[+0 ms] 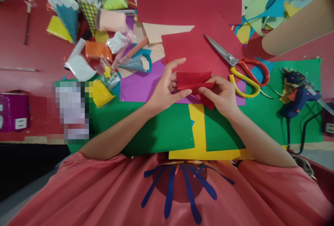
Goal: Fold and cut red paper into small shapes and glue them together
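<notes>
Between my hands is a small piece of red paper, partly folded, with a pointed flap hanging below it. My right hand pinches its right end between thumb and fingers. At the left end, my left hand has its index finger stretched up and away and its thumb along the lower edge; its other fingers curl behind the paper, partly hidden. Scissors with one red and one yellow handle lie spread just right of the paper, on a larger red sheet.
A blue glue gun with its cord lies at right on a green sheet. A cardboard tube reaches in at upper right. Several patterned paper cones and clay packets crowd the upper left. Purple and yellow sheets lie under my hands.
</notes>
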A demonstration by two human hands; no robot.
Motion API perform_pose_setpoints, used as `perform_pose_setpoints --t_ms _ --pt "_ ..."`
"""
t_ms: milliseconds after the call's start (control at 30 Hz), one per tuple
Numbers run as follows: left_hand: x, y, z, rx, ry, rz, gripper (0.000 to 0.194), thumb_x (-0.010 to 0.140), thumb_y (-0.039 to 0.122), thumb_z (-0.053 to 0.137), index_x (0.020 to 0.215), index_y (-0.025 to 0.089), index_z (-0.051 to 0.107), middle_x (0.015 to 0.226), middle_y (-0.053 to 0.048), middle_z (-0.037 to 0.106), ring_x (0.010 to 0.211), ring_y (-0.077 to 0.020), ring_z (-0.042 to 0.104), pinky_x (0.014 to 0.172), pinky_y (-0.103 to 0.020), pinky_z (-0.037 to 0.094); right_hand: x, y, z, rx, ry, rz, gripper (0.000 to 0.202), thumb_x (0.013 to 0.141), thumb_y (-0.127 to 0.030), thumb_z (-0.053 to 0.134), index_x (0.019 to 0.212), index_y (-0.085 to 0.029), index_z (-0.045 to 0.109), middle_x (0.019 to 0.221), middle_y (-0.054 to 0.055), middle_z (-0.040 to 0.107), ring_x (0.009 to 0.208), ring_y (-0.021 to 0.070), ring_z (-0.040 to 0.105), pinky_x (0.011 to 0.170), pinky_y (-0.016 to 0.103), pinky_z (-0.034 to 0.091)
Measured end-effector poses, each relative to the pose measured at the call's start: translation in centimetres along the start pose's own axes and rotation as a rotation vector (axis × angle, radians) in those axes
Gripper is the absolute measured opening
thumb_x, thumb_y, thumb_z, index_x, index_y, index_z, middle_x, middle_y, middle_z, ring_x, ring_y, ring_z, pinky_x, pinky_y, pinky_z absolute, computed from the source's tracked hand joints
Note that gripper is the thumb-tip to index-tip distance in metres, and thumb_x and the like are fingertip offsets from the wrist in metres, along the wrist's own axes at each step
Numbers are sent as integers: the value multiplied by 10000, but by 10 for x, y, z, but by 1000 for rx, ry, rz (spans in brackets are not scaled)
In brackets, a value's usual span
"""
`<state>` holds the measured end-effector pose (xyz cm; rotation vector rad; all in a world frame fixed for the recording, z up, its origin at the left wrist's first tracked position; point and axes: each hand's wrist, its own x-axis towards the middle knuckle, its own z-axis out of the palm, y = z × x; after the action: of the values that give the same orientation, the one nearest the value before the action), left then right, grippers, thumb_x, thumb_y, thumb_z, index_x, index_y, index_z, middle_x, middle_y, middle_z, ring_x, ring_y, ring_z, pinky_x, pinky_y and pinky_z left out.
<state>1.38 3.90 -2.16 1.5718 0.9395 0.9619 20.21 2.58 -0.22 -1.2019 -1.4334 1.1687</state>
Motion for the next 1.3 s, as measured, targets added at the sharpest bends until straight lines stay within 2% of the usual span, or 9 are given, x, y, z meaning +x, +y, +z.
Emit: perform_pose_setpoints --t_ms 167,267,333,433,567,700,800,867,1300 --pt "-1 2 -4 82 43 35 438 855 492 602 1198 232 518 1105 -48 661 886 -138 701 667 -207 587 -3 4 3 133 -54 84 385 716 -459 763 886 -268 475 708 -52 592 601 114 630 527 264 525" --pt "-1 4 -6 105 61 49 353 860 434 616 1118 197 568 1106 -52 666 897 -123 688 674 -186 575 -3 2 3 159 -98 103 500 719 -466 758 1077 -309 444 783 -49 620 660 126 657 569 270 541" --pt "-2 5 -6 112 61 55 336 859 423 621 1097 190 582 1082 -48 676 862 -112 692 663 -175 568 -3 0 2 143 -112 113 512 728 -457 753 1121 -302 465 869 -26 639 730 135 667 599 270 544" --pt "-3 6 -4 85 29 25 326 866 416 612 1103 193 580 1100 -44 670 691 -69 687 587 -161 559 -1 -1 0 88 -89 95 370 746 -417 745 1020 -248 564 923 0 648 799 132 653 651 262 542" --pt "-5 8 -3 26 14 -32 309 855 395 627 1080 189 579 1110 -43 661 573 -35 659 531 -143 546 -1 2 1 65 -56 83 195 757 -329 737 863 -216 618 829 -14 660 746 109 619 652 244 517" --pt "-4 12 -3 -39 9 -101 289 856 370 626 1066 181 568 918 1 676 556 -40 666 510 -118 532 -1 2 1 69 -71 107 118 760 -261 715 834 -212 636 784 -26 662 675 93 587 603 232 483" --pt "-3 14 -3 -96 1 -156 270 851 347 630 1050 178 561 717 56 630 538 -51 670 506 -110 530 -1 0 1 56 -71 120 105 755 -253 708 819 -208 639 765 -24 659 654 94 573 588 236 471" --pt "-3 15 -3 -118 -2 -176 264 845 342 635 1037 176 560 671 71 612 525 -55 669 509 -115 536 -1 -2 1 51 -70 128 112 749 -263 710 810 -205 637 754 -23 655 641 94 562 574 237 460" --pt "-2 19 -3 -150 11 -237 230 828 284 631 1026 186 566 713 59 638 495 -57 661 484 -127 551 0 0 0 33 -68 121 136 755 -296 712 814 -199 637 746 -20 658 620 89 548 562 235 446"
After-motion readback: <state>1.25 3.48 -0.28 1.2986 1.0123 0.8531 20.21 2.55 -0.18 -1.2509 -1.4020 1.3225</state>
